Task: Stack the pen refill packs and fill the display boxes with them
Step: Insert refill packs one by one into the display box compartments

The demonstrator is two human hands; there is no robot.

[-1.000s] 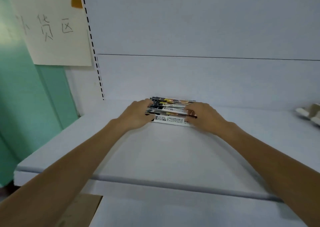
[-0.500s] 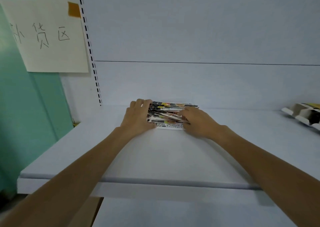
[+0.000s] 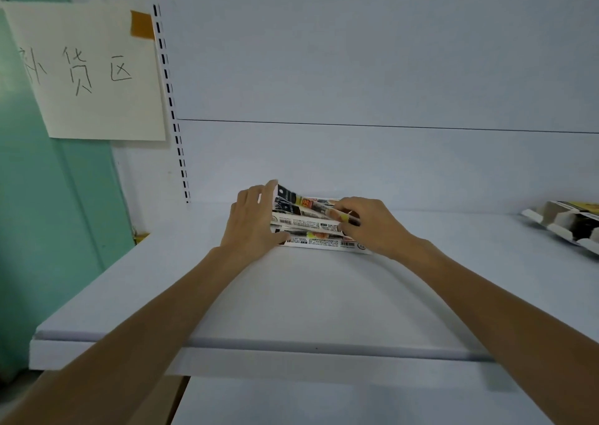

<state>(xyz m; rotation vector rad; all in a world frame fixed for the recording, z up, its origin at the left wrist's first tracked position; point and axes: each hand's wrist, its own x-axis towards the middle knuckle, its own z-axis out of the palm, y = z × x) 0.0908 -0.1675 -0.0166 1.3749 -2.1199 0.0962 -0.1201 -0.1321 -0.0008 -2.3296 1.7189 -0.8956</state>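
Observation:
A pile of pen refill packs (image 3: pixel 308 227), flat printed sleeves in black, white and yellow, lies at the back middle of the white shelf (image 3: pixel 291 298). My left hand (image 3: pixel 251 222) holds the pile's left end, fingers at the back and thumb under the front edge. The top pack's left end is tilted up against those fingers. My right hand (image 3: pixel 369 225) grips the right end of the upper packs, fingers curled over them. A cardboard display box (image 3: pixel 565 227) lies at the shelf's far right edge, partly cut off by the frame.
The white back panel (image 3: pixel 356 159) rises right behind the pile. A slotted upright (image 3: pixel 171 100) and a handwritten paper sign (image 3: pixel 87 74) are at the left, beside a green wall (image 3: pixel 48 214). A lower shelf (image 3: pixel 324 402) shows below the front edge.
The left end of the top packs has lifted up against my left fingers. My right hand has shifted up onto the upper packs. The camera view has drifted slightly.

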